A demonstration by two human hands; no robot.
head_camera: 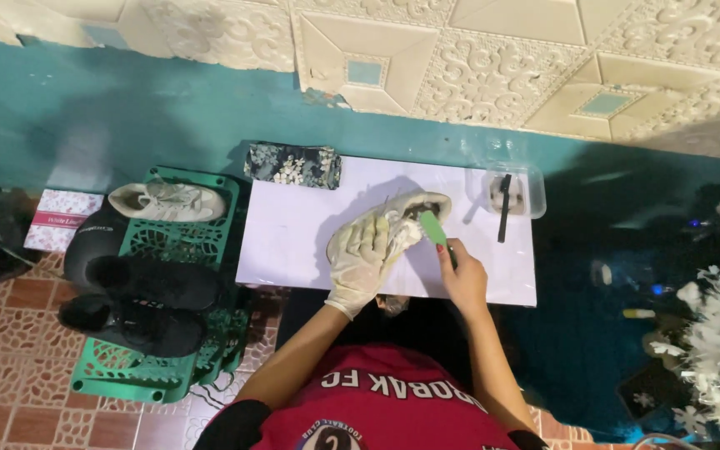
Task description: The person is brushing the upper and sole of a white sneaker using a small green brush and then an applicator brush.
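Left hand (358, 260), gloved, clamped over white shoe (410, 212) at centre of white tabletop (293, 242). Right hand (462, 275), bare, closed on green brush (432, 227), bristles against shoe. Clear tray (535, 193) at table's far right corner. Green crate (178, 242) with shoes at left. Teal wall (168, 108) behind; brick-pattern tile floor (10, 350).
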